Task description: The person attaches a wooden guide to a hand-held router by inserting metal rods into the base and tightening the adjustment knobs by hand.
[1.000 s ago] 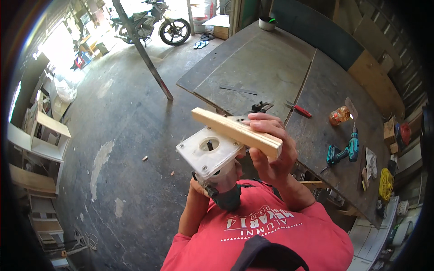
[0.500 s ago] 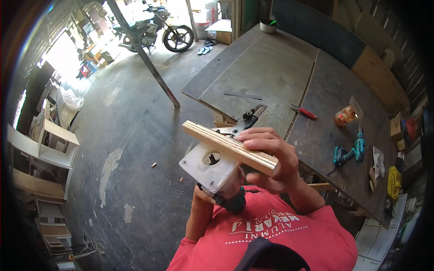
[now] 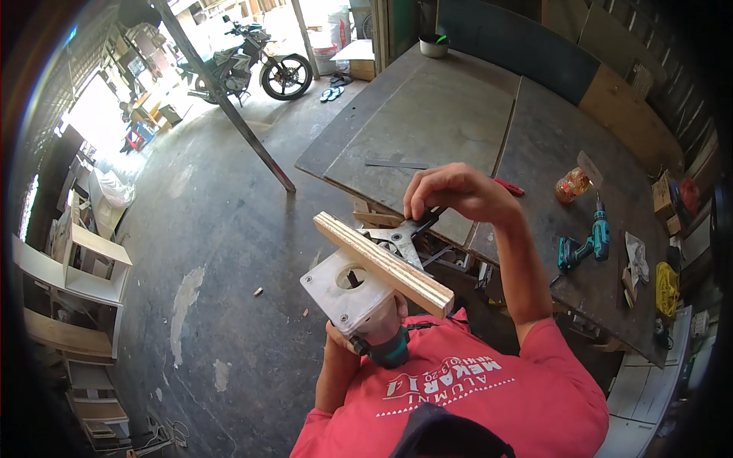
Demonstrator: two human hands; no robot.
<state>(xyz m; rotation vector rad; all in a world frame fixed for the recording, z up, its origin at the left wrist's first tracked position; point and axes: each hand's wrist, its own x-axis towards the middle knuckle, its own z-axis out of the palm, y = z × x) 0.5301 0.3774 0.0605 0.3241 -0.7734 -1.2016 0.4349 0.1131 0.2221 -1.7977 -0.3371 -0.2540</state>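
My left hand (image 3: 338,338) is wrapped round a teal-and-black trim router (image 3: 392,349), turned so its clear square base plate (image 3: 322,296) faces up. A dark bit shows in the plate's round hole. Across the plate's edge lies a plywood strip (image 3: 382,263), fixed to a metal edge guide (image 3: 402,243). My right hand (image 3: 458,191) reaches over the strip, fingers bent and pinched at the black knob end (image 3: 420,224) of the guide. The fingertips partly cover that knob. Much of my left hand is hidden beneath the router.
On the workbench (image 3: 427,99) lie a thin dark strip (image 3: 395,164), a red-handled cutter (image 3: 509,187), an orange-filled jar (image 3: 571,185) and a teal drill (image 3: 588,244). A slanted post (image 3: 229,99) stands ahead left, with a motorcycle (image 3: 244,65) behind it. Shelving (image 3: 95,256) lines the left.
My right hand has left the plywood strip and moved up and away to the guide's black knob end. The router and strip have tilted slightly; the view has shifted a little.
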